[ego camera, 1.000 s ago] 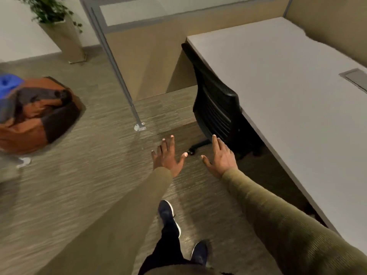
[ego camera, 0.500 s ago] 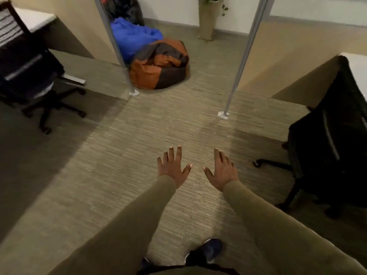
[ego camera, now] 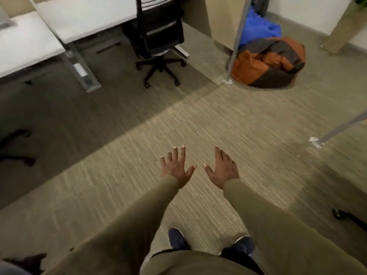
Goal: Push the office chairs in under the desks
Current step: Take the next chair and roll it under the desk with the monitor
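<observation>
A black office chair point(ego camera: 158, 30) on a five-star wheeled base stands at the top centre, its back toward me, in front of a white desk point(ego camera: 83, 18) and pulled out from it. My left hand point(ego camera: 174, 167) and my right hand point(ego camera: 223, 169) are stretched out in front of me over bare carpet, fingers straight and spread, holding nothing. Both hands are well short of the chair. At the left edge the black base of another chair point(ego camera: 15, 147) shows. At the right edge a chair caster and leg point(ego camera: 345, 217) show.
A second white desk point(ego camera: 23, 44) is at the upper left, with a grey metal desk leg point(ego camera: 79, 64). An orange and grey beanbag point(ego camera: 268, 62) and a blue one point(ego camera: 260, 28) lie at the upper right beside a partition post point(ego camera: 236, 40). Another post foot point(ego camera: 315, 140) is at the right.
The view has swung left, away from the chair and desk on the right. The black chair at the far desk has come to the top centre. My hands stay open and empty.
</observation>
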A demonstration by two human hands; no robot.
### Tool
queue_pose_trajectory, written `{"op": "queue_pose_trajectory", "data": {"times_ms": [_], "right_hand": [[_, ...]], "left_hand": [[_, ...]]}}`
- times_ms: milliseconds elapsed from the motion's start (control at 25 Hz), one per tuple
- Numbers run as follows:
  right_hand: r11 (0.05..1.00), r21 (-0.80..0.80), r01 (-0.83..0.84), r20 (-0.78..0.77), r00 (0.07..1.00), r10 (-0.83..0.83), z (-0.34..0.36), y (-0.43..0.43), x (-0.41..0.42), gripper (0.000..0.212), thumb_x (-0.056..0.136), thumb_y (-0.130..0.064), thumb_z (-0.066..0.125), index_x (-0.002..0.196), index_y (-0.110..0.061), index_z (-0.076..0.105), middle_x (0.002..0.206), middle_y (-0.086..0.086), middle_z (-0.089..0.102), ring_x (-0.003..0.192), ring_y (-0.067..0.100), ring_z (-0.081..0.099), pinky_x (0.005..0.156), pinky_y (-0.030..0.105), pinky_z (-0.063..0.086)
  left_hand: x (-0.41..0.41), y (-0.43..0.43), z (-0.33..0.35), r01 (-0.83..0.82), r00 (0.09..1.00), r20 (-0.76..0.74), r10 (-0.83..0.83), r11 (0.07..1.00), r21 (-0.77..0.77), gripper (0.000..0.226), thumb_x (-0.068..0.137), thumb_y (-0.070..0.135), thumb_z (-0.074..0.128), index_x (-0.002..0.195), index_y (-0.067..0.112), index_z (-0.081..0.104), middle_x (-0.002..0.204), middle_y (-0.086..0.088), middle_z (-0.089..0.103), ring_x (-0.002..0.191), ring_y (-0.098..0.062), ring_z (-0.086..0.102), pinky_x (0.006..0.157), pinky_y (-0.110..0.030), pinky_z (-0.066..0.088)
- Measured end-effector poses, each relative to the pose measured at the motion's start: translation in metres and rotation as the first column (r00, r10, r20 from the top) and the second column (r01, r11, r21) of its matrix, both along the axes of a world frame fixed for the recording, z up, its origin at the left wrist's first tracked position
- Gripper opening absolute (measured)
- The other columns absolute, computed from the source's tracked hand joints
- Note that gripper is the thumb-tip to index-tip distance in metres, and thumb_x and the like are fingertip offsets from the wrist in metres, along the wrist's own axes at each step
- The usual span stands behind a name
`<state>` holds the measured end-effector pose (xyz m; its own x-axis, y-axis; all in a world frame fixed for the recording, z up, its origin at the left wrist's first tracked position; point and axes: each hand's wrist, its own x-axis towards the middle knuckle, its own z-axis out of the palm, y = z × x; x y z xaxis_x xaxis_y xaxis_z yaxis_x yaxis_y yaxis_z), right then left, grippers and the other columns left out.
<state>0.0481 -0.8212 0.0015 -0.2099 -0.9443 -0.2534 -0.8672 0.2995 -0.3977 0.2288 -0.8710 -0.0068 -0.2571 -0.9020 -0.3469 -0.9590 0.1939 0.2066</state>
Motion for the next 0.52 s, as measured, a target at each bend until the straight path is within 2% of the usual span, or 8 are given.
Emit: {"op": "queue_pose_trajectory", "data": {"times_ms": [200, 360, 520], "right_hand": [[0.967, -0.011, -0.254, -0.012, 0.967, 0.254, 0.006, -0.062, 0.117, 0.084, 0.095, -0.054, 0.050, 0.157, -0.012, 0.012, 0.160, 0.014, 0.028, 0.145, 0.030, 0.029, 0.115, 0.046, 0.028], [0.902, 0.003, -0.433, -0.015, 0.901, 0.433, 0.004, -0.104, 0.184, 0.084, 0.095, -0.056, 0.049, 0.157, -0.013, 0.013, 0.160, 0.012, 0.029, 0.144, 0.029, 0.030, 0.115, 0.046, 0.029], [0.820, 0.033, -0.571, -0.019, 0.820, 0.571, -0.005, -0.150, 0.243, 0.083, 0.096, -0.056, 0.048, 0.158, -0.016, 0.009, 0.163, 0.009, 0.024, 0.148, 0.027, 0.025, 0.118, 0.044, 0.024]], "left_hand": [[0.126, -0.020, 0.000, -0.258, 0.966, 0.014, 0.258, 0.966, 0.006, 0.085, 0.094, 0.073, 0.023, 0.158, 0.027, -0.010, 0.168, -0.009, -0.003, 0.154, -0.033, 0.003, 0.123, -0.056, 0.000], [0.197, -0.025, -0.013, -0.434, 0.901, 0.039, 0.433, 0.900, 0.027, 0.086, 0.093, 0.075, 0.018, 0.157, 0.027, -0.014, 0.168, -0.009, -0.007, 0.154, -0.033, 0.001, 0.122, -0.055, -0.001], [0.247, -0.035, -0.023, -0.575, 0.817, 0.081, 0.571, 0.816, 0.053, 0.086, 0.093, 0.075, 0.014, 0.156, 0.026, -0.016, 0.167, -0.010, -0.008, 0.154, -0.032, 0.000, 0.122, -0.054, -0.001]]}}
